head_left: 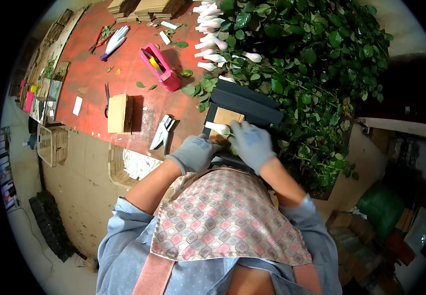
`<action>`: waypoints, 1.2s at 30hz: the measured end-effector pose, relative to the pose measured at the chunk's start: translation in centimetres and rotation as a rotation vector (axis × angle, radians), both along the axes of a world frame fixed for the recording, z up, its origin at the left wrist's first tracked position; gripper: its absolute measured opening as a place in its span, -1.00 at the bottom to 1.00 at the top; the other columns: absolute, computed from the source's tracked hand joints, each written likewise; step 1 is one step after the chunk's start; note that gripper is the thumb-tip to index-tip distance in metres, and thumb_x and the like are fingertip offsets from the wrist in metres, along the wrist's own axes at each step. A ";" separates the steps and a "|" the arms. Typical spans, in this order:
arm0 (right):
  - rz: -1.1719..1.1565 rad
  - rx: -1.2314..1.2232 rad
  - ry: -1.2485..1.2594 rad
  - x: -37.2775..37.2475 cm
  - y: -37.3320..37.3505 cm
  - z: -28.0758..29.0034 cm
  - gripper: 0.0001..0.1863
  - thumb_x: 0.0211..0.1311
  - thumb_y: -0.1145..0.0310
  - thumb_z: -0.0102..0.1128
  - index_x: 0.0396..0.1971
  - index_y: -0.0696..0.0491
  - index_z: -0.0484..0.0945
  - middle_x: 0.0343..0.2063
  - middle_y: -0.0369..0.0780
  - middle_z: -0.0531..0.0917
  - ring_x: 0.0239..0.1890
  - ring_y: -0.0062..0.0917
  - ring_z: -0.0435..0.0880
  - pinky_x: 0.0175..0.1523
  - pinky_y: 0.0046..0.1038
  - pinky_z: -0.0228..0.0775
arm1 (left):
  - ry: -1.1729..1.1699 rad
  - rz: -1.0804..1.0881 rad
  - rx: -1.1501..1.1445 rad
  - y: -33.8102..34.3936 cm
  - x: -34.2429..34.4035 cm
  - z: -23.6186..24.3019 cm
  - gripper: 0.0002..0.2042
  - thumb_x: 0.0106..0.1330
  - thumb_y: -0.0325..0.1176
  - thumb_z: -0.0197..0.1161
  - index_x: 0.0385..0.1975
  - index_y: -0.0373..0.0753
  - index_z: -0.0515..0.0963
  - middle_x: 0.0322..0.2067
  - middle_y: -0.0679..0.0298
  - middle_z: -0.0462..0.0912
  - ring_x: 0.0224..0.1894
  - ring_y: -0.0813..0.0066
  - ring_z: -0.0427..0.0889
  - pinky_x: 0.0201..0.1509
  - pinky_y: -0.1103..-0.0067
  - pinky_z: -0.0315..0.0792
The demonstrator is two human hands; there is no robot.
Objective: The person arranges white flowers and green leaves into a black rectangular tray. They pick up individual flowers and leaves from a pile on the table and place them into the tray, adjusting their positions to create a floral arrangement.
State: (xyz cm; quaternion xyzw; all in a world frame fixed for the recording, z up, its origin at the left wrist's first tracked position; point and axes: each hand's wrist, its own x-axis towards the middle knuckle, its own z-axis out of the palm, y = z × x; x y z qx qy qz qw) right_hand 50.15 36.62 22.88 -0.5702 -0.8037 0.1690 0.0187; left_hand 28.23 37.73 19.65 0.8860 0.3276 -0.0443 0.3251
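My left hand (196, 152), in a grey glove, is curled at the near left of a black ribbed tray (245, 98); what its fingers hold is hidden. My right hand (252, 145), also gloved, pinches the stem end of a flower bud in a white net sleeve (215, 127), which lies over a brown cardboard piece (228, 115) on the tray. Left of them on the red table (90, 73) are a silver stapler (161, 133), a stack of small cardboard pieces (119, 113), black scissors (107, 96) and a pink tape dispenser (161, 69).
Leafy stems with several sleeved buds (301, 39) heap on the right. Cardboard stacks (144, 7), red-handled shears (97, 39) and a white-purple tool (114, 43) lie farther back. A crate of white bits (134, 164) and another crate (53, 145) stand below the table's near edge.
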 end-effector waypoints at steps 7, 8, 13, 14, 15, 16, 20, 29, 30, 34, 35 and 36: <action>0.234 -0.240 -0.115 -1.5 1.7 -6.8 -0.76 0.36 0.34 0.04 -0.03 0.03 0.50 -0.14 -0.08 0.67 -0.25 -0.21 0.76 -0.21 -0.22 0.61 | -0.139 -0.008 -0.025 0.7 -0.4 0.2 -0.63 0.29 -0.19 0.28 0.07 -0.17 0.61 0.00 0.13 0.70 -0.03 0.00 0.64 -0.01 0.26 0.54; 0.230 -0.256 -0.081 -1.4 1.6 -7.0 -0.73 0.33 0.33 0.08 -0.01 0.04 0.47 -0.14 -0.08 0.66 -0.23 -0.19 0.75 -0.20 -0.20 0.60 | -0.196 0.005 -0.040 0.8 -0.6 0.7 -0.61 0.29 -0.18 0.30 0.07 -0.18 0.60 0.00 0.12 0.69 -0.02 -0.01 0.64 0.01 0.27 0.54; 0.183 -0.225 0.006 -0.8 0.8 -7.7 -0.76 0.36 0.33 0.03 -0.04 0.05 0.50 -0.12 -0.07 0.63 -0.22 -0.22 0.75 -0.21 -0.23 0.61 | -0.242 0.203 -0.299 5.1 -1.6 1.8 -0.67 0.26 -0.20 0.34 -0.01 -0.14 0.65 -0.07 0.09 0.70 -0.05 0.08 0.68 0.09 0.26 0.52; 0.184 -0.240 0.007 -0.7 0.7 -7.7 -0.76 0.36 0.34 0.03 -0.04 0.05 0.49 -0.13 -0.07 0.64 -0.22 -0.22 0.75 -0.21 -0.23 0.61 | -0.304 0.167 -0.052 5.5 -2.0 0.6 -0.69 0.26 -0.18 0.33 -0.03 -0.12 0.67 -0.12 0.12 0.71 -0.10 0.08 0.69 0.06 0.26 0.52; 0.183 -0.252 0.010 -0.7 1.0 -7.7 -0.76 0.36 0.35 0.02 -0.03 0.06 0.47 -0.14 -0.07 0.64 -0.23 -0.22 0.76 -0.22 -0.23 0.61 | -0.183 0.130 -0.033 6.1 -1.9 -0.4 -0.71 0.26 -0.20 0.34 -0.06 -0.13 0.67 -0.16 0.14 0.70 -0.11 0.09 0.68 0.03 0.26 0.51; 0.184 -0.263 0.012 -0.8 1.2 -7.7 -0.76 0.37 0.35 0.01 -0.03 0.06 0.46 -0.15 -0.07 0.64 -0.23 -0.23 0.76 -0.23 -0.24 0.61 | -0.062 0.094 -0.014 6.6 -1.8 -1.4 -0.73 0.25 -0.21 0.34 -0.10 -0.14 0.68 -0.20 0.16 0.69 -0.11 0.10 0.66 -0.01 0.26 0.50; 0.211 -0.247 -0.074 -1.0 1.4 -8.0 -0.77 0.38 0.39 -0.01 -0.02 0.08 0.43 -0.20 -0.06 0.66 -0.26 -0.23 0.77 -0.28 -0.25 0.61 | -0.027 -0.019 0.106 6.7 -2.0 -5.0 -0.82 0.24 -0.23 0.31 -0.25 -0.13 0.67 -0.34 0.20 0.62 -0.19 0.15 0.63 -0.11 0.26 0.45; 0.243 -0.224 -0.115 -1.3 1.4 -8.4 -0.75 0.35 0.41 0.02 -0.01 0.07 0.45 -0.25 -0.08 0.70 -0.31 -0.23 0.78 -0.32 -0.26 0.61 | 0.361 0.135 0.254 8.6 -10.4 -1.6 -0.81 0.27 -0.17 0.25 -0.41 -0.14 0.64 -0.38 0.18 0.66 -0.24 0.13 0.66 -0.16 0.25 0.47; 0.268 -0.212 -0.117 -1.3 1.4 -8.5 -0.75 0.34 0.41 0.03 -0.01 0.07 0.45 -0.25 -0.08 0.70 -0.31 -0.24 0.78 -0.31 -0.26 0.61 | 0.435 0.152 0.231 8.1 -12.1 -0.9 -0.81 0.23 -0.16 0.29 -0.42 -0.15 0.64 -0.42 0.18 0.64 -0.24 0.14 0.64 -0.14 0.25 0.47; 0.298 -0.214 -0.095 -1.7 1.5 -8.1 -0.77 0.34 0.41 0.03 -0.04 0.06 0.48 -0.21 -0.09 0.70 -0.28 -0.26 0.78 -0.27 -0.28 0.60 | 0.843 0.093 -0.035 3.6 -17.3 0.0 -0.62 0.08 -0.03 0.41 -0.27 -0.21 0.66 -0.25 0.11 0.70 -0.10 0.11 0.66 -0.02 0.24 0.47; 0.293 -0.201 -0.086 -1.6 1.5 -8.2 -0.78 0.35 0.41 0.02 -0.04 0.05 0.48 -0.20 -0.10 0.70 -0.26 -0.26 0.78 -0.25 -0.28 0.60 | 0.740 0.147 -0.017 3.1 -16.5 1.7 -0.57 0.09 -0.04 0.41 -0.17 -0.23 0.64 -0.15 0.08 0.68 -0.04 0.09 0.64 0.03 0.24 0.45; 0.290 -0.190 -0.075 -1.5 1.5 -8.3 -0.78 0.36 0.40 0.00 -0.05 0.04 0.48 -0.19 -0.10 0.70 -0.25 -0.27 0.78 -0.23 -0.28 0.60 | 0.639 0.200 -0.003 2.6 -14.9 3.5 -0.52 0.10 -0.05 0.41 -0.07 -0.24 0.62 -0.05 0.05 0.66 0.02 0.08 0.61 0.07 0.25 0.44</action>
